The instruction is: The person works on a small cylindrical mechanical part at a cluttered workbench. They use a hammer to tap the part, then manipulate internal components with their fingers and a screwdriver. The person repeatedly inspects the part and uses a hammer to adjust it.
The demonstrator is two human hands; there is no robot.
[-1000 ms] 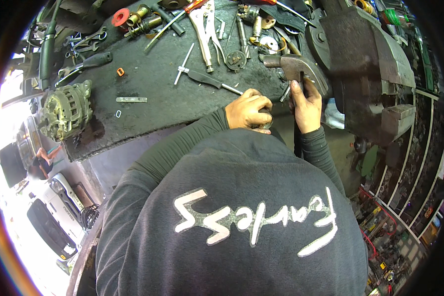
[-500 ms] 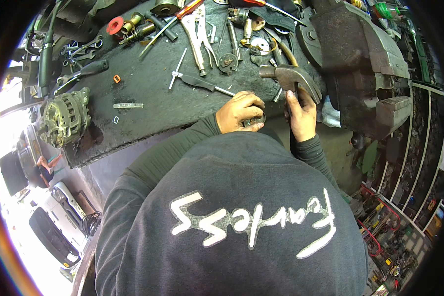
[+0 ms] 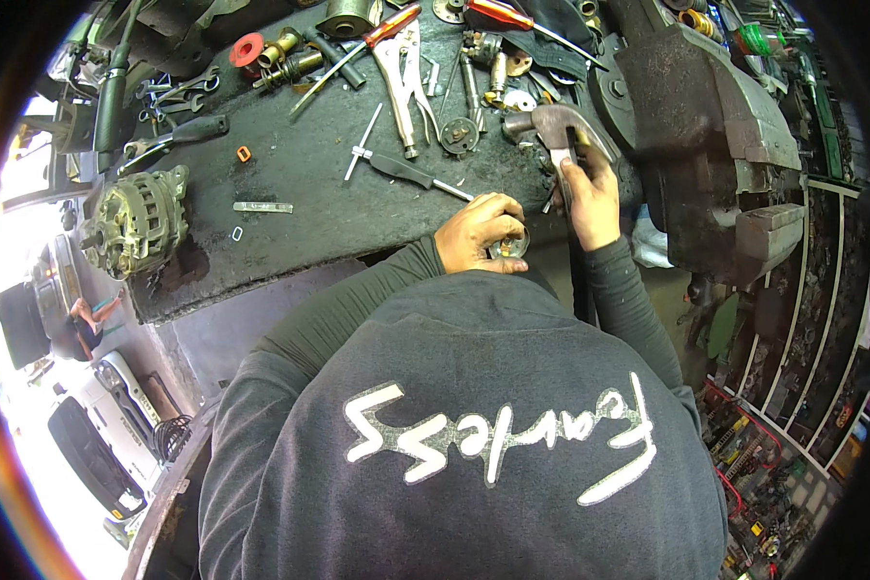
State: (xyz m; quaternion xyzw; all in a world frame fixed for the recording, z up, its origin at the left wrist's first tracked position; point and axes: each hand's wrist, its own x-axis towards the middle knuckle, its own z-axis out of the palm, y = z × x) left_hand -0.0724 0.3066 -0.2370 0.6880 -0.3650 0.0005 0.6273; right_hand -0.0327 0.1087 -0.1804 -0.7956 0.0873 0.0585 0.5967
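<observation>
My left hand (image 3: 474, 232) grips a small round metal part (image 3: 511, 247), partly hidden by the fingers, at the near edge of the dark workbench (image 3: 309, 217). To its right, my right hand (image 3: 593, 205) is wrapped round the upright dark handle of a hammer, whose steel head (image 3: 558, 128) sits above the fingers. Just beyond my left hand lies a black-handled tool (image 3: 400, 167) with a metal shaft. A thin T-shaped metal piece (image 3: 367, 135) is by its handle.
An alternator (image 3: 140, 222) rests at the left. Locking pliers (image 3: 406, 92), red-handled screwdrivers (image 3: 387, 24), wrenches (image 3: 174, 92) and several metal parts crowd the back. A large vise (image 3: 681, 135) stands at the right. Beyond the left edge are a person (image 3: 92, 324) and vehicles (image 3: 92, 445).
My left fingers have shifted, showing more of the round part. My right hand has moved slightly up and left with the hammer. The view has shifted a little.
</observation>
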